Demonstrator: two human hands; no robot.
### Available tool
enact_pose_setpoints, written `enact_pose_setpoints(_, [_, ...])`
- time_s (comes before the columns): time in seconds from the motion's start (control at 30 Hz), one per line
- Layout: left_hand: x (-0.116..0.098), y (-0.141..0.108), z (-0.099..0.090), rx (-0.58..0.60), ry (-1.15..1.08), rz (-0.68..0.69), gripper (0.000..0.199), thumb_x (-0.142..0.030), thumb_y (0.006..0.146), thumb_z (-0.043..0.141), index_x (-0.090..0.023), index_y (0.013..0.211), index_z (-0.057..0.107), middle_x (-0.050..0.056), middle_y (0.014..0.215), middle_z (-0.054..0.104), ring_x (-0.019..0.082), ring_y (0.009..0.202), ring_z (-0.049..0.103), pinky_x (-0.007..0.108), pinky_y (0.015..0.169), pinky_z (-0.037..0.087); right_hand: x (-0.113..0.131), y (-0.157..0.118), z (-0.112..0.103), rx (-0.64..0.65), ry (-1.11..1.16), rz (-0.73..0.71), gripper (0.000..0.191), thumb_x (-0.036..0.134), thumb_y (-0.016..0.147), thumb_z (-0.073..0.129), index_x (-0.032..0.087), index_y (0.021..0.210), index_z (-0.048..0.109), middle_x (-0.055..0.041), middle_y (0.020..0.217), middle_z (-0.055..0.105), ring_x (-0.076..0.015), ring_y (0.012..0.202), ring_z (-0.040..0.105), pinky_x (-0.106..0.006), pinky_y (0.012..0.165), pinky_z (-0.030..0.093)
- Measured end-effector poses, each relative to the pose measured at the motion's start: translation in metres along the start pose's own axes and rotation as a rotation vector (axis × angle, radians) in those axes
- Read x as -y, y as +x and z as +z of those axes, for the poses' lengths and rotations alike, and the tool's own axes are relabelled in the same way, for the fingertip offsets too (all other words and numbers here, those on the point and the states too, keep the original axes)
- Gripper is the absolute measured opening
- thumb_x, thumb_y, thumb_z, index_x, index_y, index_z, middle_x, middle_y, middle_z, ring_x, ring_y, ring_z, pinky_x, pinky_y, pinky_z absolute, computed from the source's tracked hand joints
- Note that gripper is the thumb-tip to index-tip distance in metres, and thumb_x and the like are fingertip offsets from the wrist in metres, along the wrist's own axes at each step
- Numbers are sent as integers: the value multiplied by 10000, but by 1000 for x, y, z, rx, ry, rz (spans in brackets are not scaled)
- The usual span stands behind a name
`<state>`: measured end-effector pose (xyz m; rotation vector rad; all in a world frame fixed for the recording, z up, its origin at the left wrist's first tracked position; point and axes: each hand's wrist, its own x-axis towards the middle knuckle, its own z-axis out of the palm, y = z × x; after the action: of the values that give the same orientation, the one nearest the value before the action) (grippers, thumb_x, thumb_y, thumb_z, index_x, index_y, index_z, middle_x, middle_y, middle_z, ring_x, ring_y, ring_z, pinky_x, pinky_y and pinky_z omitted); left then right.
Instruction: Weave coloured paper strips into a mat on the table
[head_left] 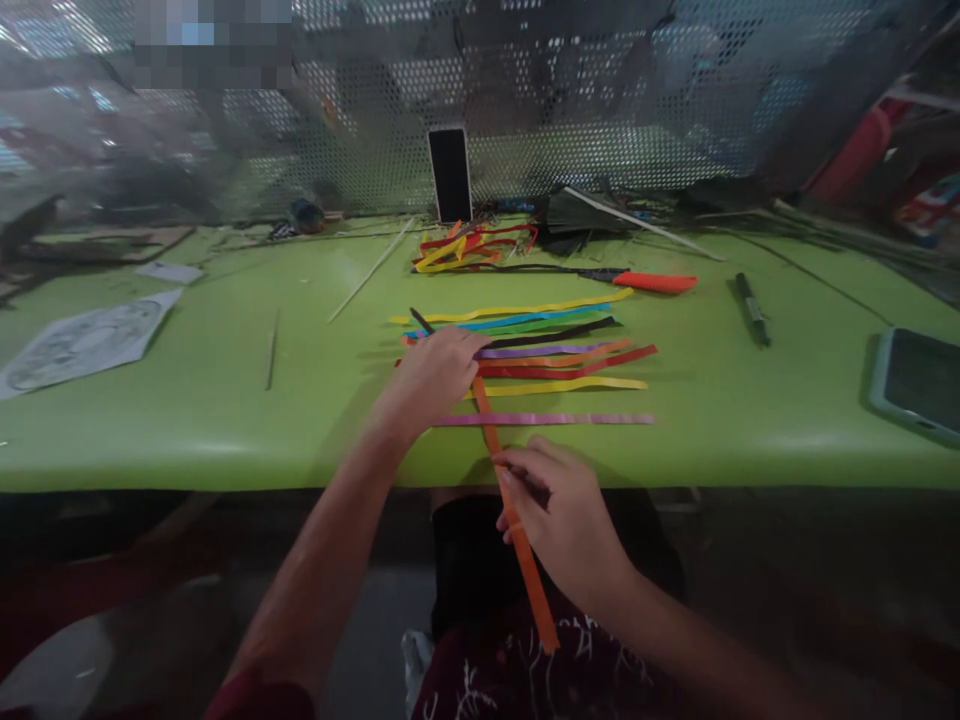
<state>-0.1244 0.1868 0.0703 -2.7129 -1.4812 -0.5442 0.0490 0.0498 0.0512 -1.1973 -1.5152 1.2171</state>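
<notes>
My left hand (pixel 442 365) rests on the left part of a row of coloured strips, its fingers closed and pressed down. From under those fingertips runs an orange strip (pixel 531 570), slanting toward me over the table edge. My right hand (pixel 562 510) pinches this strip between thumb and fingers near the edge. Across the table lie a yellow strip (pixel 525 308), a black strip (pixel 555 335), a red strip (pixel 577 368) and a pink strip (pixel 555 419), among several others. A dark strip end (pixel 421 320) sticks out beyond my left hand. The strips' left ends are partly hidden by that hand.
Behind the row, a tangle of red and yellow strips (pixel 472 245) lies by an orange-handled knife (pixel 652 283). A phone (pixel 450 175) leans against the perforated metal panel (pixel 360 140). At right are a pen (pixel 752 310) and another phone (pixel 919 385); at left, a drawing (pixel 90 340).
</notes>
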Motion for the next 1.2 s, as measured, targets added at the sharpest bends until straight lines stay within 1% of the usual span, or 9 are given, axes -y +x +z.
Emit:
enact_pose_setpoints(0.17, [2, -1, 1, -15, -56, 8, 420, -58, 903, 444, -142, 1231, 691, 105, 1178, 728, 263, 1145, 646, 432, 1053, 505, 0, 1, -2, -44, -17, -21, 243, 237, 980, 528, 175, 1045, 754, -37, 912, 577, -74, 495, 606, -231, 434, 568])
enact_pose_setpoints(0.47, [1, -2, -1, -26, -79, 35, 400, -30, 893, 441, -115, 1206, 675, 117, 1232, 704, 259, 1188, 623, 432, 1085, 483, 3, 7, -1, -46, 15, 19, 222, 216, 981, 516, 167, 997, 731, -31, 917, 559, -65, 464, 584, -229, 415, 551])
enact_pose_setpoints(0.53, [1, -3, 0, -19, -61, 47, 390, -27, 887, 448, -119, 1181, 687, 116, 1214, 711, 263, 1185, 621, 439, 1094, 476, 3, 10, 0, -69, -37, -23, 192, 185, 973, 524, 172, 979, 715, -34, 927, 564, -72, 513, 585, -226, 448, 550])
enact_pose_setpoints(0.67, [2, -3, 2, -1, -37, 57, 356, -41, 895, 450, -124, 1120, 713, 121, 1162, 720, 272, 1162, 622, 447, 1081, 485, 7, 5, -1, -98, -240, -147, 109, 162, 950, 574, 179, 943, 682, -50, 929, 587, -134, 703, 604, -256, 594, 559])
enact_pose_setpoints(0.77, [2, -3, 2, 4, -22, 54, 343, -55, 910, 458, -131, 1122, 717, 118, 1178, 717, 269, 1154, 624, 445, 1073, 490, 10, -15, -4, -28, -290, -150, 161, 178, 938, 595, 200, 1075, 677, -63, 1001, 619, -158, 785, 619, -280, 664, 564])
enact_pose_setpoints(0.87, [1, -3, 2, 4, -8, 50, 348, -59, 920, 461, -135, 1146, 714, 110, 1196, 714, 265, 1163, 623, 441, 1081, 488, 6, -40, -10, 41, -224, -79, 281, 165, 929, 578, 235, 1190, 658, -63, 1082, 623, -156, 837, 640, -284, 707, 576])
enact_pose_setpoints(0.97, [0, -4, 2, -5, -8, 53, 355, -48, 919, 462, -136, 1150, 716, 108, 1200, 712, 261, 1169, 624, 437, 1085, 490, -5, -58, -14, 107, -89, 4, 281, 169, 928, 573, 254, 1174, 680, -39, 1025, 621, -126, 764, 643, -262, 682, 567])
enact_pose_setpoints(1.1, [0, -4, 4, -70, -46, 70, 349, -47, 934, 450, -126, 1160, 703, 123, 1217, 697, 253, 1150, 635, 430, 1061, 510, -18, -61, -14, 172, 113, 87, 207, 210, 939, 579, 239, 1090, 718, -13, 875, 606, -117, 660, 648, -251, 600, 534])
enact_pose_setpoints(1.2, [1, -3, 0, -159, -76, 78, 372, -23, 931, 432, -132, 1181, 685, 120, 1214, 689, 238, 1145, 636, 414, 1048, 512, -21, -56, -12, 161, 139, 63, 189, 224, 935, 588, 225, 1055, 733, -23, 852, 619, -127, 652, 637, -266, 599, 527])
